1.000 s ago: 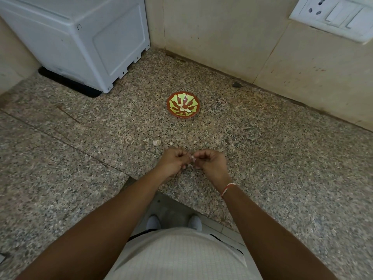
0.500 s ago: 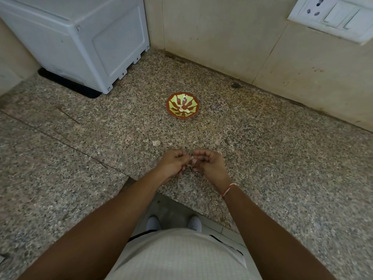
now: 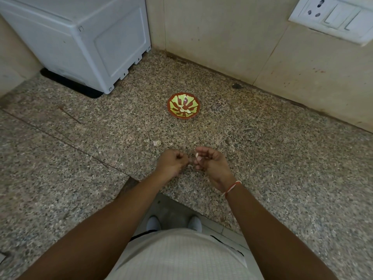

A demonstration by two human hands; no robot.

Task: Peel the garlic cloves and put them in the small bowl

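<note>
Head view, and I read the job as partly done. The speckled stone desk [image 3: 262, 158] fills most of what I see, with a white appliance [image 3: 84, 41] at the far left corner and a wall socket plate [image 3: 333, 15] at the far right. The small bowl [image 3: 183, 105], red with yellow-green markings, sits far of centre, well apart from my hands, and a few pale pieces lie in its bottom, which I take for cloves already peeled. So some are in; at least one is left.

My left hand [image 3: 171, 161] is curled tight, fingers pinched together; what it pinches I cannot make out, perhaps a shred of skin. My right hand [image 3: 210, 161] is curled round a garlic clove [image 3: 198, 158], held at the fingertips, just beside the left hand and above the near part of the desk. The clove shows as a small pale, whitish bit, mostly hidden by the fingers, so I cannot tell how much skin remains. A scrap of peel [image 3: 157, 142] lies on the desk just far and left of the hands.
</note>
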